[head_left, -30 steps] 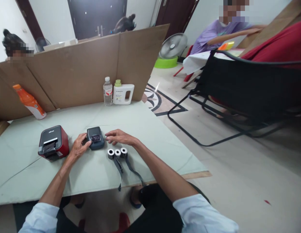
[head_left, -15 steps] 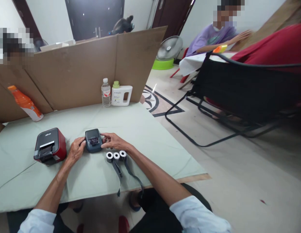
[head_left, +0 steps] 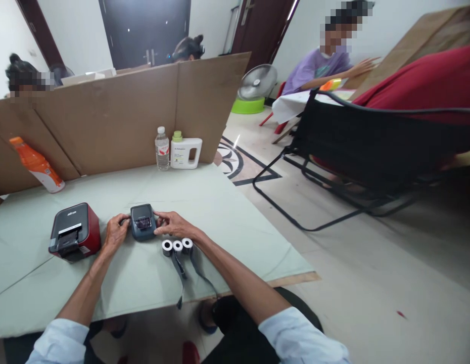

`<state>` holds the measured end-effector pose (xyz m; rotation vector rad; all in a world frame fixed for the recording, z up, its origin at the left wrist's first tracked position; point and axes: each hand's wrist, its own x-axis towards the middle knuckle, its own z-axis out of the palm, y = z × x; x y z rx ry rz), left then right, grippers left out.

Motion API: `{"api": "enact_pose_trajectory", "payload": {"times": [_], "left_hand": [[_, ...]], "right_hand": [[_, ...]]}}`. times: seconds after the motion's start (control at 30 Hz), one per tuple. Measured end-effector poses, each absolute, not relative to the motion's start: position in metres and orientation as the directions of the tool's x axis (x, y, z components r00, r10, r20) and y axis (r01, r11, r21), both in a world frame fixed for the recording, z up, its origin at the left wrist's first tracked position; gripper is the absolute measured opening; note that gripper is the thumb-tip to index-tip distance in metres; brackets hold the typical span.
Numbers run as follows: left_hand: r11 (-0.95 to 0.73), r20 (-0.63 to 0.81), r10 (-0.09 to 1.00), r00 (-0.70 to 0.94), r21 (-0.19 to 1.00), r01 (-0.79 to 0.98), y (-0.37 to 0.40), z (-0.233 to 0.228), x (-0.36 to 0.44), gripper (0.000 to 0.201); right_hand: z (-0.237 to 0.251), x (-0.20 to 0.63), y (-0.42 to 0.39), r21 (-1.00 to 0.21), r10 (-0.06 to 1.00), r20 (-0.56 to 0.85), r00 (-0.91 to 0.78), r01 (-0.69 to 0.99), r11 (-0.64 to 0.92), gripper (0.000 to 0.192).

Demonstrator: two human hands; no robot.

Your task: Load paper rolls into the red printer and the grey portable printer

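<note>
A small dark grey printer [head_left: 143,221] sits on the pale green table cover [head_left: 204,202]. My left hand [head_left: 115,233] grips its left side and my right hand [head_left: 172,224] grips its right side, fingers curled against the casing. Just in front of my right wrist lie three small paper rolls [head_left: 177,246] in a row, with dark strips trailing toward the table's near edge. A red and black printer [head_left: 74,231] stands to the left of my left hand, apart from it.
A cardboard screen [head_left: 117,116] walls the table's far side, with an orange bottle [head_left: 38,164], a clear water bottle [head_left: 162,149] and a white jug [head_left: 185,150] against it. A black folding chair [head_left: 356,151] stands on the floor to the right. Other people sit beyond.
My right hand has closed in from beside the grey printer onto its right side. My left hand has settled on its left side, so both hands now hold it.
</note>
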<state>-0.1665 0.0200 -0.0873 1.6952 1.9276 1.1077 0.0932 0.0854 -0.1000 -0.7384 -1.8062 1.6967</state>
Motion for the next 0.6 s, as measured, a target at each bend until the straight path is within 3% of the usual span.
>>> {"api": "enact_pose_trajectory", "payload": {"times": [0.33,0.6], "left_hand": [[-0.175,0.399,0.899,-0.180,0.705,0.687,0.011,-0.098,-0.166,0.030],[-0.069,0.301,0.914,-0.274,0.778,0.625,0.024,-0.093,-0.178,0.041]], "right_hand": [[-0.104,0.090,0.089,-0.998,0.717,0.051,-0.695,-0.001,0.070,0.079],[-0.102,0.086,0.098,-0.996,0.733,0.033,-0.680,0.037,0.079,0.084]]}}
